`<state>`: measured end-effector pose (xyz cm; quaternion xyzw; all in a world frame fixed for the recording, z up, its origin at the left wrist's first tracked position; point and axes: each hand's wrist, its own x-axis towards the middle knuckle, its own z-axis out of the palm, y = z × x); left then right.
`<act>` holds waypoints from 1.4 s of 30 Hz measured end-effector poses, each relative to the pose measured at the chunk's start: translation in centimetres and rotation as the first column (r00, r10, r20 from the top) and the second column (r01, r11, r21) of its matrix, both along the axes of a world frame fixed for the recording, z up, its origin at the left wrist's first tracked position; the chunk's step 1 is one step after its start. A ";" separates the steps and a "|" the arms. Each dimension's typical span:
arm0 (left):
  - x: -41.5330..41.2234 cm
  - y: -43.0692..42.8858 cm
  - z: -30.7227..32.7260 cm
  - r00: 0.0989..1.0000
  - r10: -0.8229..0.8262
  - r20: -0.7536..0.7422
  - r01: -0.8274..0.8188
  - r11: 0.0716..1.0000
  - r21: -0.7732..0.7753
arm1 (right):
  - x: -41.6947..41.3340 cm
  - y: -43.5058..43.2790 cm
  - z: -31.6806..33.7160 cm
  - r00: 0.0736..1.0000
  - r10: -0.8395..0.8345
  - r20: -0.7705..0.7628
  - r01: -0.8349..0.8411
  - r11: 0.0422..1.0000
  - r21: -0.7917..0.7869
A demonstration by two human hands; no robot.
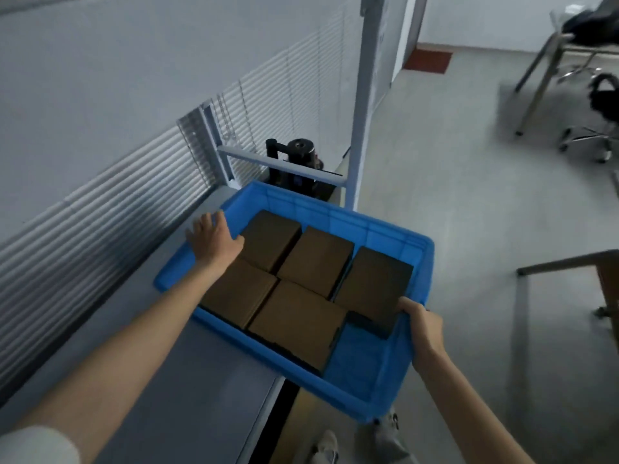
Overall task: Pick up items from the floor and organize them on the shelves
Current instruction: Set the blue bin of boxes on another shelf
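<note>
A blue plastic crate [378,229] lies partly on the grey shelf top [187,380], its near right corner hanging past the shelf's edge. Several brown cardboard boxes [315,259] lie flat inside it, side by side. My left hand [214,237] grips the crate's far left rim, fingers curled over the edge. My right hand [423,324] holds the crate's right rim, thumb inside beside a box.
White blinds [100,209] cover the wall on the left. A grey shelf post [360,135] rises behind the crate, with a black device [298,155] beside it. Chairs and table legs [569,112] stand on the grey floor at right. My shoes [326,445] show below.
</note>
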<state>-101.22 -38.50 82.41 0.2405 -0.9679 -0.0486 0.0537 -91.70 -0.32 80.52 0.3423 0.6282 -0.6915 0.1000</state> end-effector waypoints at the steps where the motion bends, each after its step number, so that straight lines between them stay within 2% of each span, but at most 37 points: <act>1: -0.7 -0.1 -0.2 0.999 0.007 0.040 -0.008 1.000 0.022 | 0.7 0.7 0.1 1.000 -0.002 0.010 0.002 1.000 0.011; 3: -1.5 0.3 -0.2 0.995 0.006 0.097 -0.018 0.992 0.124 | 2.0 2.3 0.2 1.000 -0.021 0.020 0.021 1.000 0.012; 8: -0.8 3.1 0.8 0.992 0.008 0.125 -0.047 0.951 0.306 | 4.6 6.6 0.4 0.999 -0.004 0.044 0.003 1.000 0.026; 10: -0.6 3.6 0.7 0.984 0.018 0.177 -0.093 0.899 0.428 | 5.6 8.6 0.6 0.998 -0.002 0.056 0.000 1.000 0.026; 12: -0.5 4.5 0.1 0.974 0.056 0.220 -0.179 0.787 0.590 | 6.7 11.1 1.1 0.998 0.002 0.059 -0.004 0.999 0.035; 14: 0.1 6.6 -0.2 0.967 0.061 0.247 -0.216 0.711 0.670 | 7.8 14.0 1.4 0.999 -0.003 0.054 0.001 0.999 0.034; 24: 7.3 31.5 1.0 0.942 -0.219 0.254 -0.047 0.663 0.747 | 20.7 34.6 2.7 0.978 -0.202 0.053 0.194 0.973 0.128; 32: 11.9 56.2 0.4 0.861 -0.435 0.262 0.055 0.593 0.804 | 33.3 54.0 5.0 0.911 -0.409 0.051 0.393 0.899 0.195; 42: 12.6 81.5 -1.5 0.755 -0.594 0.278 0.091 0.514 0.853 | 39.7 73.7 5.2 0.828 -0.555 0.086 0.509 0.806 0.301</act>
